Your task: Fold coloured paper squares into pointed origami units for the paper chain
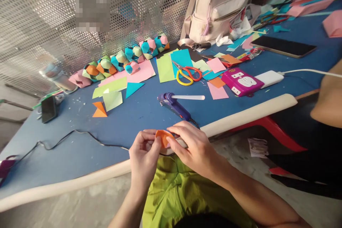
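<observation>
An orange folded paper piece point(162, 137) is held between my two hands over the table's front edge. My left hand point(145, 153) pinches its left side with thumb and fingers. On its right side, the thumb and forefinger of my right hand point(193, 146) press the paper. Just beyond my hands lies a purple glue gun point(175, 107) with a white glue stick point(188, 97) in it. An orange folded triangle piece point(99, 109), a pale green square point(112, 100) and a blue triangle point(134, 89) rest to the left on the tabletop.
Folded paper balls point(120, 60) line the mesh panel. Scissors point(188, 74), a magenta power strip point(242, 81), a phone point(283, 46) and a backpack point(217, 10) stand or lie right. A cord point(91, 134) crosses the left. A padded edge point(248, 112) runs along the front; another person's arm point(328, 96) shows at right.
</observation>
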{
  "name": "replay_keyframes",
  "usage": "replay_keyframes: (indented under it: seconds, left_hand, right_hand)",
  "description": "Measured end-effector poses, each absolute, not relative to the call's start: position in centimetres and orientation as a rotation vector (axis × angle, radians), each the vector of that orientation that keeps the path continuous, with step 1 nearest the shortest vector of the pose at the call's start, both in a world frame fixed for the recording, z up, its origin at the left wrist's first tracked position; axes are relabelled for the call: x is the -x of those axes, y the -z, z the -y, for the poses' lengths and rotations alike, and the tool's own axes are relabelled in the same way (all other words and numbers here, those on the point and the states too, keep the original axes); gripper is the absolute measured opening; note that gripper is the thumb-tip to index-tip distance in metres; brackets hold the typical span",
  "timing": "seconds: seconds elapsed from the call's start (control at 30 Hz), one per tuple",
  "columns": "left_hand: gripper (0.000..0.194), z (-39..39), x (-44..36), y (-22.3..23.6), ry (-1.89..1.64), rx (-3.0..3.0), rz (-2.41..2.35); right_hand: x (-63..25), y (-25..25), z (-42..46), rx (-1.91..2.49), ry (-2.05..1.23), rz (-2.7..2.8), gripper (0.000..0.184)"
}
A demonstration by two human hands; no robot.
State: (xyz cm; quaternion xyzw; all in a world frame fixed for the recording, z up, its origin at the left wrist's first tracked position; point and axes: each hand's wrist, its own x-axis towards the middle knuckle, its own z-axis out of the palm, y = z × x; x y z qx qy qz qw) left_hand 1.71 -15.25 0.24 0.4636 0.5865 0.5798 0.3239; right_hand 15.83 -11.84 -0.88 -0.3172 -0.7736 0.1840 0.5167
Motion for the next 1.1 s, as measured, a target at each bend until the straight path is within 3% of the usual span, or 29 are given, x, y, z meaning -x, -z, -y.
replay_keyframes:
  seconds: [0.23, 0.37, 0.77, 1.1]
  left_hand:
    - [0.018, 15.3, -2.2, -0.2, -1.443, -1.209, -1.447]
    - [0.019, 15.2, -2.0, 0.1, -1.518, -1.128, -1.459]
    - [0.018, 15.1, -2.2, 0.4, -1.764, -1.074, -1.449]
    - [0.015, 15.6, -2.4, 1.2, -1.728, -1.127, -1.391]
  right_hand:
    - [-15.6, 0.8, 11.2, 0.74, -0.354, 1.846, 0.02]
    - [-15.7, 0.8, 11.3, 0.735, -0.417, 1.856, 0.012]
    - [-15.8, 0.6, 12.1, 0.814, -0.443, 1.855, 0.01]
    - [-15.0, 0.9, 11.7, 0.787, -0.383, 1.838, 0.025]
